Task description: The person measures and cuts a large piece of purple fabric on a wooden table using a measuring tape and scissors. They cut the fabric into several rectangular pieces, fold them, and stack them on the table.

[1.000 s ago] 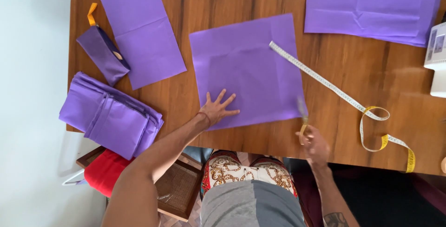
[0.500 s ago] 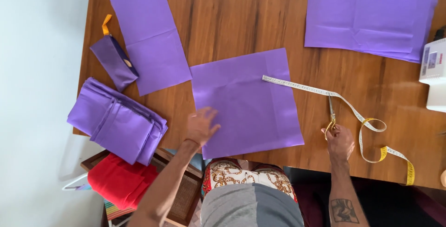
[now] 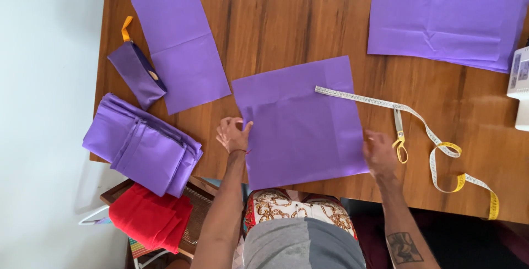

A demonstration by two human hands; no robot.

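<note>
White machine (image 3: 521, 84) cut off by right edge. Upper purple sheets (image 3: 446, 13) cropped at top. Scissors (image 3: 399, 134) blades blurred. Right hand (image 3: 379, 153) fingertip contact indeterminate.
</note>
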